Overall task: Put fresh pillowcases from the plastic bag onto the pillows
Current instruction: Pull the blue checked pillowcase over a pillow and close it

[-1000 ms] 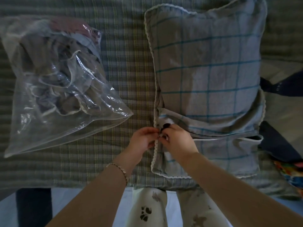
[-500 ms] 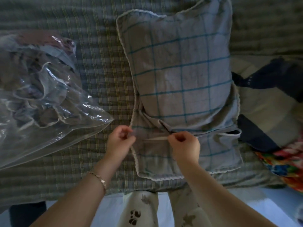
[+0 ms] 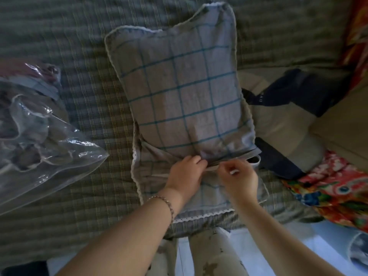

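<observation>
Item 1, nearest. Reaching in over the near edge of the bed [image 3: 79, 56]; wearing a bracelet [image 3: 168, 202] on the left wrist.

Item 2, left grip [image 3: 187, 173]. Curling the fingers onto the overlap seam of the pillowcase [image 3: 183, 92], pinching the upper flap, not spread open.

Item 3, right grip [image 3: 238, 179]. Closing thumb and fingertips on the white-edged hem just beside the left grip. Cannot tell button from bare cloth through the blur.

Item 4, step in hand, by judgement. Closing the overlap across the near end of the pillowcase, with the pillow hidden inside it. Seeing the right corner of the opening [image 3: 253, 159] gaping, so likely needing work in that direction.

Item 5, handling notes:
- keeping the lower layer taut while drawing the upper flap over it
- lining up both hems before fastening or tucking
- seating the pillow corners deep first, to avoid bunching at the seam

Item 6, left. Plastic bag [image 3: 39, 136] lying on the bed well apart from the pillowcase, holding bundled cloth, probably the remaining fresh cases.

Item 7, right and beyond. Floral cloth [image 3: 328, 188] and a dark garment [image 3: 302, 90] lying beside the pillowcase, worth keeping out of the flap.
</observation>
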{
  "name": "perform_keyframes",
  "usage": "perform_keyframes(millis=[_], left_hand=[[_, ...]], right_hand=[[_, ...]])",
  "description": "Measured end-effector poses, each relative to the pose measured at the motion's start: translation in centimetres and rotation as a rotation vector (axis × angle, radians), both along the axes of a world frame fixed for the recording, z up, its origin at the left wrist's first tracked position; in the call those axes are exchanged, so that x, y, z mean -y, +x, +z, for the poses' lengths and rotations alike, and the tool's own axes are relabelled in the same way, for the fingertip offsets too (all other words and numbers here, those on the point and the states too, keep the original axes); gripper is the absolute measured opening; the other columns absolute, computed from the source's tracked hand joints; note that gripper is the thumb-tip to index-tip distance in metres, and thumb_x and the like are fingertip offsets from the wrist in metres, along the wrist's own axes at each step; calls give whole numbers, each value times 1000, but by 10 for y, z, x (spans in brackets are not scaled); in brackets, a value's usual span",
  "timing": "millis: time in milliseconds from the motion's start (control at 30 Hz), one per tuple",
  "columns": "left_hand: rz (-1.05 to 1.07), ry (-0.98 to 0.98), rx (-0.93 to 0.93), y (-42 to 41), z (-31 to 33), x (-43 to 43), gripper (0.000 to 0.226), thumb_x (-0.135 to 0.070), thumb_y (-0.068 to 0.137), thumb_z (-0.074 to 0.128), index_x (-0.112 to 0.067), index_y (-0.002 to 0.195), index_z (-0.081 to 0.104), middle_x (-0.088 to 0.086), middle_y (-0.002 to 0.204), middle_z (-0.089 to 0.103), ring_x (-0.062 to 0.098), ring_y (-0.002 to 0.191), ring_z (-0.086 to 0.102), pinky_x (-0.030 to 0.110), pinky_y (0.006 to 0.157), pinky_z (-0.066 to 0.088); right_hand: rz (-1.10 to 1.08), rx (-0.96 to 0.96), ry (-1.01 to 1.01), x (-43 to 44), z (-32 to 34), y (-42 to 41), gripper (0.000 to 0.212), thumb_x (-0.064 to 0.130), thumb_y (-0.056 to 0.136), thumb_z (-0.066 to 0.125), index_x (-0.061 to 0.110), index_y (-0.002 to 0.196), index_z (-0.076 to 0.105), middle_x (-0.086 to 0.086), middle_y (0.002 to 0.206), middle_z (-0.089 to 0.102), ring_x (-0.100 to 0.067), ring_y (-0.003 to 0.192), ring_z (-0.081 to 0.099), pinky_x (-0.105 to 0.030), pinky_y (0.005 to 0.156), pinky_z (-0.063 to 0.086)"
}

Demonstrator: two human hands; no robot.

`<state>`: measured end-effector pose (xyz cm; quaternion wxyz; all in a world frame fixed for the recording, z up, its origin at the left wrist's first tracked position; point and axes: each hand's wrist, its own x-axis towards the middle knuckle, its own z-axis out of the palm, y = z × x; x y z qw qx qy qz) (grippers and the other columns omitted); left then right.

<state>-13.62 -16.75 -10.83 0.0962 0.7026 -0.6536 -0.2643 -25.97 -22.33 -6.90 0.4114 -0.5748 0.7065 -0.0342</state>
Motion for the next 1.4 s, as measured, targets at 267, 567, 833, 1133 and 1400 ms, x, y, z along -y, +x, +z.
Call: perform_keyframes(millis=[267,567,833,1133,1400], left_hand=[[102,-49,-17,34,2,-39,16,-23,77,44,-15,67,54,-3,67,55,20,63,56,23,50,42],[1202,586,-484,34,-12,-56,108,-45,58,83,-10,142,27,5,139,41,25,126,43,31,104,37],[1208,606,-674,49,42,-11,46,-22,89,59,2,128,52,17,129,55,30,123,49,28,96,39],[1447,-223,-558,118,244,-46,27,-12,92,46,-14,65,44,4,70,50,17,78,45,26,63,29],[1180,-491,-222,183,389,-196,19,-23,90,50,-16,74,56,-5,76,56,12,74,51,23,62,27]], right_hand=[[-338,-99,159,50,-32,-50,13,20,93,54,11,88,62,-12,93,66,-21,78,54,-29,71,41],[-201,-17,547,13,-12,-22,71,36,76,74,3,131,44,-12,118,57,-27,105,55,-34,87,44],[3,333,352,16,92,44,13,-1,77,66,-13,82,63,-13,66,57,-24,62,55,-28,54,44],[361,575,-169,3,278,116,7,-3,74,66,-8,72,62,-13,70,66,-23,49,55,-26,46,48],[569,695,-199,-157,387,153,10,0,64,68,9,63,65,6,56,66,-5,54,59,-17,46,46]])
